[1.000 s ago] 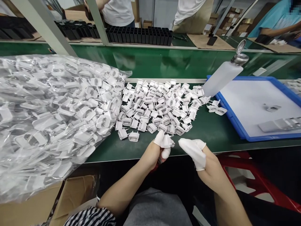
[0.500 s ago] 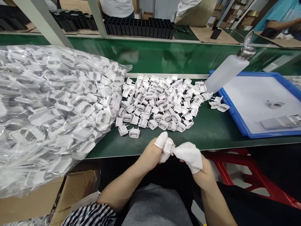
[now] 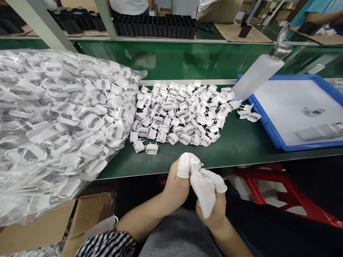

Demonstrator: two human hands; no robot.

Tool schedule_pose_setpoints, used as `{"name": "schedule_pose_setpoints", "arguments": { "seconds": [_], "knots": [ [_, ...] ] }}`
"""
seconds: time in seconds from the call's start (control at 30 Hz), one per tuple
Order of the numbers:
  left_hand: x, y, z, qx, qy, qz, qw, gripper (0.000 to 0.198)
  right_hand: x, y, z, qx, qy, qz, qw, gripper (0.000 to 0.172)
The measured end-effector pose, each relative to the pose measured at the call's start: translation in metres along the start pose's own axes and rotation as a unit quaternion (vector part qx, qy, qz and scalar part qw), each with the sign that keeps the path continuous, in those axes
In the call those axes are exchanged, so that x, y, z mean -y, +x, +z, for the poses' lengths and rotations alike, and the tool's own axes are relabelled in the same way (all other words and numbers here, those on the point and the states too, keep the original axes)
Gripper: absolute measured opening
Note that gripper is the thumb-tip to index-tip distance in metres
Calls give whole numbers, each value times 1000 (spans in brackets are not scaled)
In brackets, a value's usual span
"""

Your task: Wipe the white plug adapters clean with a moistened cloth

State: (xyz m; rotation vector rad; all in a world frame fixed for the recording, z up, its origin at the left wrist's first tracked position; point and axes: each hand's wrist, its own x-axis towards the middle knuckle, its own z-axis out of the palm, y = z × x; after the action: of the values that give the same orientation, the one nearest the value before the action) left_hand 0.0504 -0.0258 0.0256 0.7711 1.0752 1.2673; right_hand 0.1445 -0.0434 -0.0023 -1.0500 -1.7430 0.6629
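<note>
Pretty bright, even light on the tabletop (image 3: 241, 142), with near-black shadow under its edge. Plastic bag (image 3: 80, 121) is throwing glare streaks all over, green panel (image 3: 171, 62) has smeary reflections. White finger covers (image 3: 184, 166) wash out a bit. Wide-angle stretch toward the sides, background kinda soft.

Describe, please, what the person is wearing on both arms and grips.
The left grip and right grip both wear white, tube-shaped, fabric-like finger covers. The forearms are bare; a black-and-white striped fabric sleeve shows above the left one. No right sleeve is visible.
</note>
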Motion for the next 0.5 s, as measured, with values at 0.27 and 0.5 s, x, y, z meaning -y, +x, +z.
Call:
{"name": "schedule_pose_setpoints", "arguments": {
  "seconds": [0.27, 0.5],
  "knots": [
    [3, 6, 0, 26, -100, -106, 989, 46, -19, -15, -7, -40, -21, 48, 998, 30],
    [-3, 6, -1, 98, -69, -115, 986, 48, -25, -12, -8, -80, 131, 121, 981, 18]
  ]
}}
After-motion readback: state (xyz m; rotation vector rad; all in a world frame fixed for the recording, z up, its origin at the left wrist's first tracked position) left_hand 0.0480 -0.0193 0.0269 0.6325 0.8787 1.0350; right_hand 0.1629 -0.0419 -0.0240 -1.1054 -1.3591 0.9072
